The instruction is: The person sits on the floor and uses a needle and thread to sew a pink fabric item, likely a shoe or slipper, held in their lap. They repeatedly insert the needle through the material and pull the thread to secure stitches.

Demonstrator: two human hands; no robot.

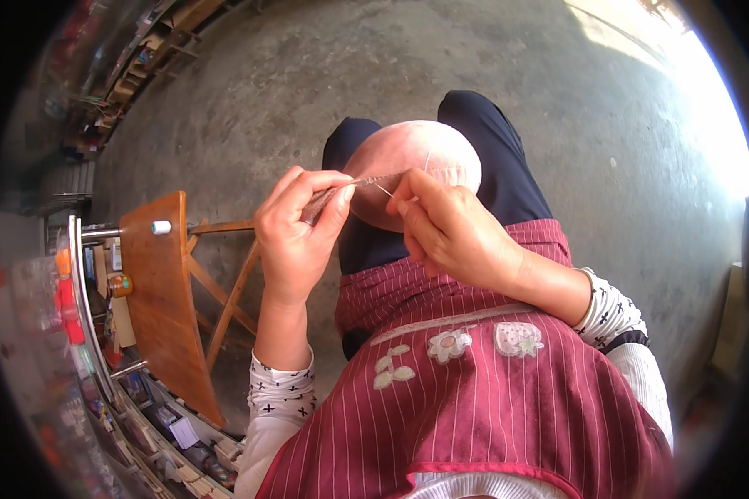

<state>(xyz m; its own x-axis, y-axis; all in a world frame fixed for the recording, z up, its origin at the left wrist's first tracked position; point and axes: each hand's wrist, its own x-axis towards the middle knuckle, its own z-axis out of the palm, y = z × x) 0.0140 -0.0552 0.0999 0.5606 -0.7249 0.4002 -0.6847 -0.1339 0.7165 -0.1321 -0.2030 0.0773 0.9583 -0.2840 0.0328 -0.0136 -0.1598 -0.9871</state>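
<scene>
A rounded pink fabric piece (412, 143), shaped like a cap, rests over my lap, with a brownish edge crossing it. My left hand (295, 220) pinches that edge between thumb and forefinger. Just right of these fingertips, my right hand (458, 229) is closed on a thin pale thread (383, 190) that runs to the edge; whether a needle is in the fingers, I cannot tell. Another fine strand curves over the pink fabric. The right fingers cover part of the edge.
At left stands a folding wooden table (160, 316) with a white thread spool (161, 226) on it. Beyond it are shelves holding a jar (120, 286) and small boxes. A striped maroon apron (491, 399) covers my front. Grey concrete floor (275, 75) surrounds me.
</scene>
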